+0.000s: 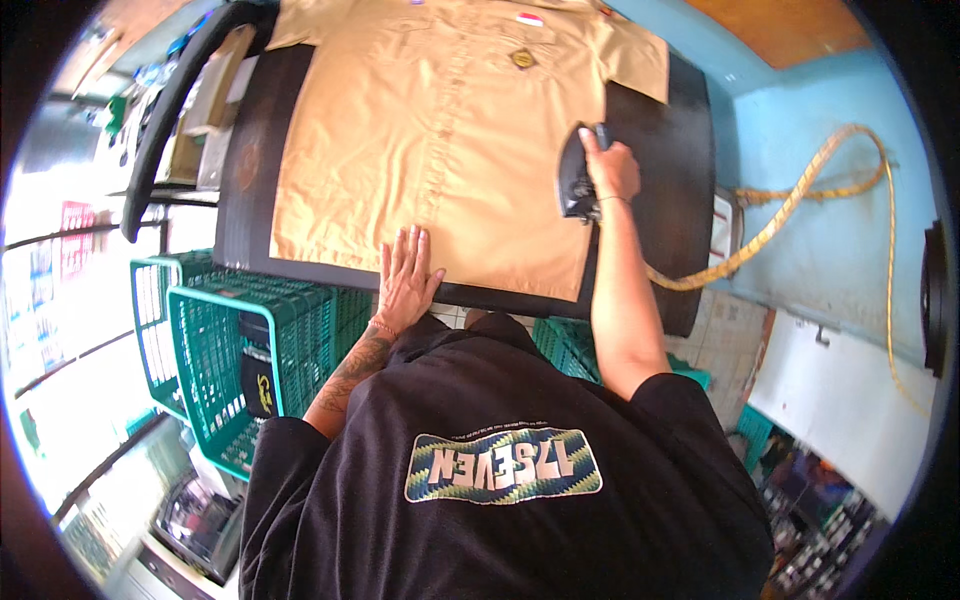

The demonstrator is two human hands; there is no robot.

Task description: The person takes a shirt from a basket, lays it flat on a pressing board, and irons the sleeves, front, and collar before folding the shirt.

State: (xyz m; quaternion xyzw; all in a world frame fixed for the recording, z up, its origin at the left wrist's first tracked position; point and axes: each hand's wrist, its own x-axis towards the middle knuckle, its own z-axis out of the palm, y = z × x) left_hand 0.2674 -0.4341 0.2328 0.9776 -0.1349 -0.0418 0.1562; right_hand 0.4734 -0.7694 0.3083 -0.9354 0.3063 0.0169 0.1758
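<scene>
A tan short-sleeved shirt (360,157) with patches on its chest lies spread over a dark ironing table (667,217). My right hand (616,169) grips the handle of a black iron (574,172) at the shirt's right side edge, and faint steam shows to the right of it. My left hand (409,274) rests palm down, fingers apart, on the shirt's bottom hem near the middle of the table's front edge. A yellow wrapped hose (757,244) runs from behind my right forearm towards the wall.
Green plastic baskets (225,296) stand at the left below the table, with another (562,349) under its front edge. A long black padded arm (169,120) rises at the left beside boxes on a shelf. The blue wall (832,217) bounds the right side.
</scene>
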